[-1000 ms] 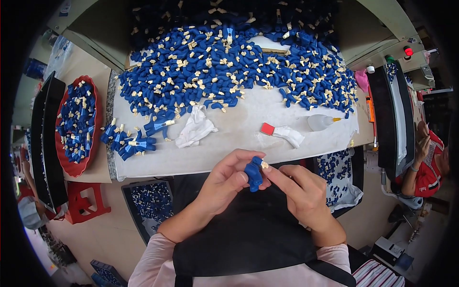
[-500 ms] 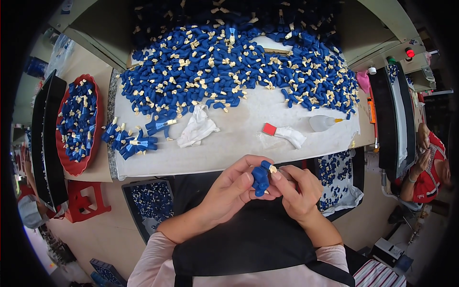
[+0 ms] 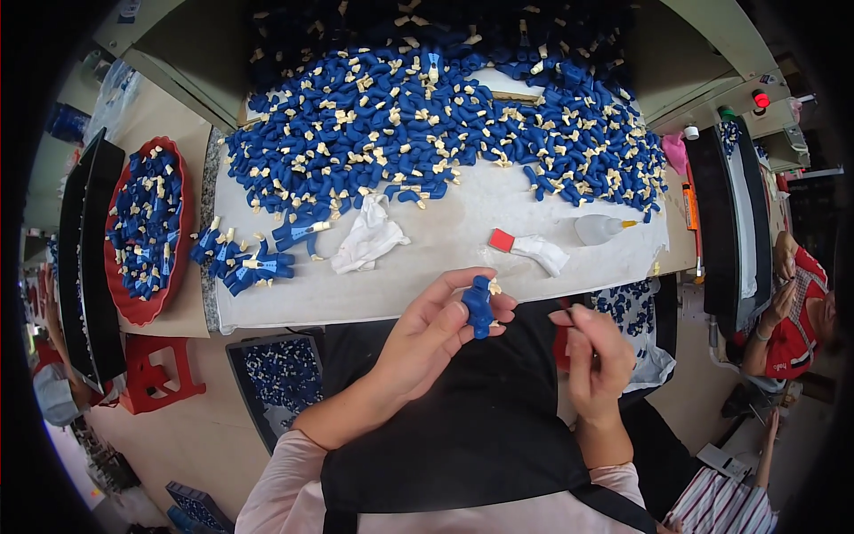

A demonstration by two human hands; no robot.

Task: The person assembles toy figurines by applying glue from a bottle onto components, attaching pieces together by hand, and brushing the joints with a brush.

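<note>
My left hand [image 3: 420, 334] is closed around a small blue figurine [image 3: 479, 309] with cream-coloured hand parts, holding it above my black apron just off the table's near edge. Away from it to the right, my right hand [image 3: 601, 358] has its fingers curled and pressed together. A small dark bit shows at its fingertips, too little to name. Beyond my hands, a large heap of blue limb pieces [image 3: 382, 116] with cream ends covers the far part of the white-covered table [image 3: 427, 289]. Several blue figurines with light blue fronts [image 3: 258, 267] lie at the table's left edge.
A crumpled white cloth [image 3: 366, 238], a red block [image 3: 501, 240] against a white wrap, and a clear bottle [image 3: 598, 230] with a yellow tip lie mid-table. A red oval tray [image 3: 184, 200] of figurines stands left. A co-worker in red [image 3: 805, 320] sits at right.
My right hand has let go of the figurine and moved right and down. My left hand keeps hold of the figurine, now raised slightly and turned upright. A striped sleeve and arm show more at lower right.
</note>
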